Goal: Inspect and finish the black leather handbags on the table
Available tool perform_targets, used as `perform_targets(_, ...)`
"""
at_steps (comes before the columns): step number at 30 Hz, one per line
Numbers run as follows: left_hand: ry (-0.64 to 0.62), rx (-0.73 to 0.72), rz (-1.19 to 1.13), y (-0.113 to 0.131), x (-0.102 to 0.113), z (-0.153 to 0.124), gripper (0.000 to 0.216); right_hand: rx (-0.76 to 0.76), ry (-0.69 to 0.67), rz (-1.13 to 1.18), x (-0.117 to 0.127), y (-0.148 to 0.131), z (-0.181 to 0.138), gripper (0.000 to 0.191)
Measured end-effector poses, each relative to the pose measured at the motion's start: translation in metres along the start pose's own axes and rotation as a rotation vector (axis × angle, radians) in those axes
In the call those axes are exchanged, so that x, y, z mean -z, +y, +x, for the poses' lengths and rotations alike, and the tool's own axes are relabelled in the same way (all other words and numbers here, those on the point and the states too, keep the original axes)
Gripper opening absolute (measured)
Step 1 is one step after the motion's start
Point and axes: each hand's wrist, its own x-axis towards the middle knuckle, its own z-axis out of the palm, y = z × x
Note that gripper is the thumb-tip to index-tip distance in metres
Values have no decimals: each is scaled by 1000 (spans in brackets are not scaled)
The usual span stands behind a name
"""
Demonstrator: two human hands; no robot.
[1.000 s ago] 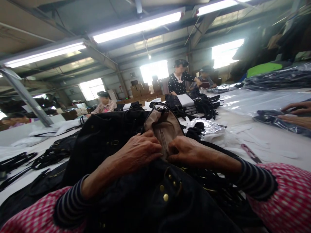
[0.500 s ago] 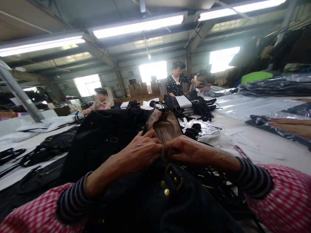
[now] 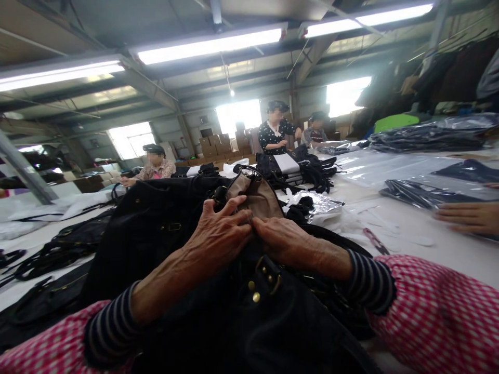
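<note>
Black leather fills the lower middle of the frame: a bag [image 3: 163, 234] lies across the person's lap and the near edge of the table [image 3: 409, 228], its tan lining [image 3: 257, 195] turned up at the centre. The left hand [image 3: 222, 231] rests on the lining with fingers spread and partly curled, pressing it against the bag; the right hand [image 3: 283, 239] meets it at the centre, fingertips pinched on the lining's edge, though what exactly lies between them is hidden. Brass studs [image 3: 256, 296] show on the bag's flap just below the hands. Straps [image 3: 42, 257] lie on the table at the left. At the right edge another person's hand [image 3: 468, 217] lies flat on the table beside plastic-wrapped bags [image 3: 424, 193]. A small red tool [image 3: 375, 240] lies on the table right of centre. Further back, in the upper middle, three people work near a pile of dark bags [image 3: 307, 169].
</note>
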Motion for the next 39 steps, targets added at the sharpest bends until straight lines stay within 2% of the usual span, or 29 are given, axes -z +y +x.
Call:
perform_targets(3,28,6,30,-1,-1,1,32,-34,27,-26,-1,1,-3,18)
perform_targets(6,66,28,71,0,-3,1,44,-27,54,-53,0,4,-2,16)
perform_targets(11,157,-18,156,0,-5,1,31,-69,191,-153,-1,15,25,23)
perform_targets(14,83,-2,108,-8,0,8,36,-133,269,-187,-8,22,46,25)
perform_targets(17,-35,148,90,-17,7,24,48,-143,312,-171,-18,27,55,24)
perform_targets(19,-91,226,107,-20,9,36,45,-148,331,-155,-23,28,53,24)
perform_targets(22,6,167,128,-23,1,46,24,-157,352,-129,-25,29,48,26)
perform_targets(25,133,108,-18,-31,-12,45,29,-112,414,-102,-27,28,45,26)
perform_targets(28,73,224,-297,-50,-24,42,22,-38,464,-114,-29,27,49,24)
perform_targets(30,36,315,-397,-61,-30,43,23,-13,445,-132,-28,27,52,24)
perform_targets(33,28,330,-376,-62,-35,45,25,12,346,-116,-16,30,55,24)
perform_targets(36,43,301,-287,-50,-35,45,27,75,257,-65,13,40,45,23)
perform_targets(39,41,317,-235,-39,-32,44,30,64,313,34,48,64,15,23)
